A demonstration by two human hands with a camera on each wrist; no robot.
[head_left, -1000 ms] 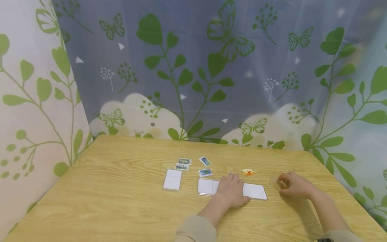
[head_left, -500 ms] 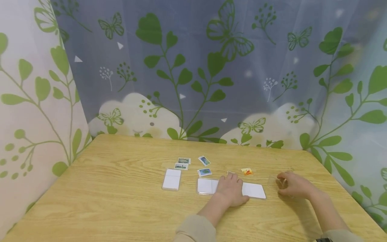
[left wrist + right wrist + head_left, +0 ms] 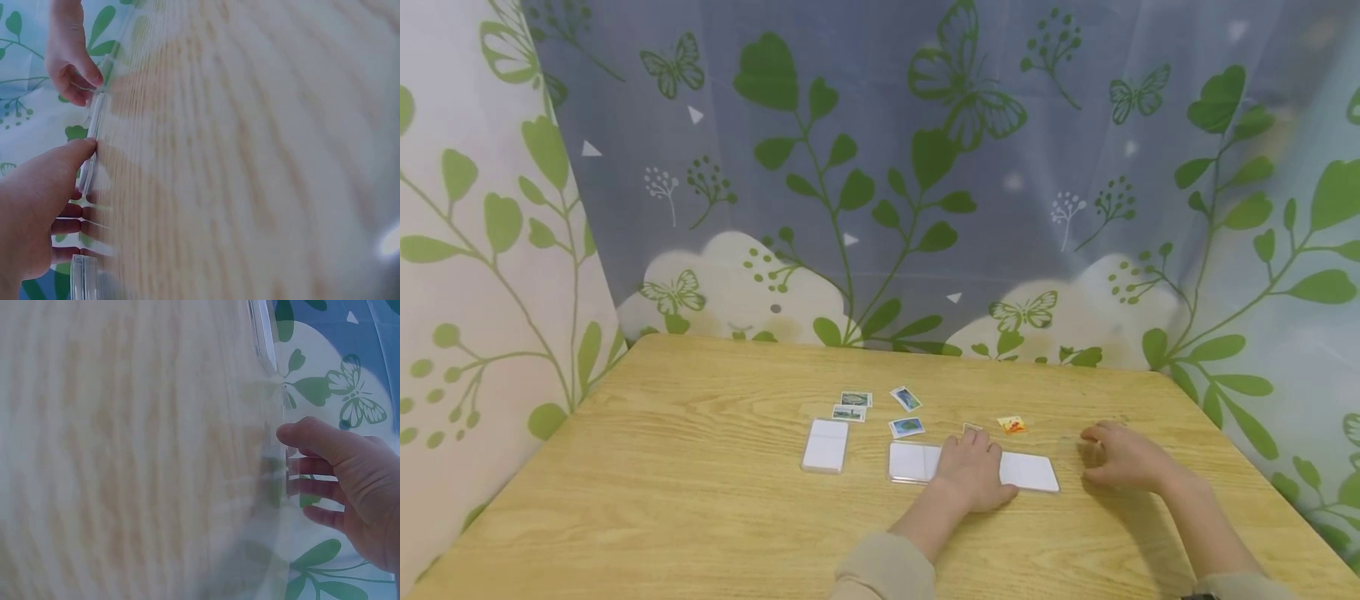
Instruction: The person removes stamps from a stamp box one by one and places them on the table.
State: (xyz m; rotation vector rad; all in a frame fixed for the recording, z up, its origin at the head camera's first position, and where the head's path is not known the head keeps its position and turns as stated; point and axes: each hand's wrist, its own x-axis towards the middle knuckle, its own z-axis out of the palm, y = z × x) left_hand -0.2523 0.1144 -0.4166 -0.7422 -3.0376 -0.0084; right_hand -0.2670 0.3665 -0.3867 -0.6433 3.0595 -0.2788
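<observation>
My left hand [image 3: 973,473] spans a row of flat white cases with clear edges. Its thumb lies along the near edge of the right-hand case [image 3: 1032,472], its fingers toward the far side. Left of it lies another white case [image 3: 913,462]; the hand covers the stretch between. To the right, my right hand [image 3: 1127,457] holds a thin clear plastic piece [image 3: 1068,450] low at the table, thumb near, fingers far. The piece is so transparent that its full shape is hard to tell. In the right wrist view the thumb reaches the table's edge line.
Small picture cards [image 3: 907,427] lie behind the cases. A yellow-and-red card [image 3: 1012,425] is among them, and one card [image 3: 972,427] is partly behind my left fingers. A separate white case [image 3: 826,446] stands at the left on the wooden table [image 3: 700,500]. Patterned curtains surround the table.
My right hand has shifted very slightly left with the clear piece. The left hand stays in place on the case; the whole head view has drifted a little.
</observation>
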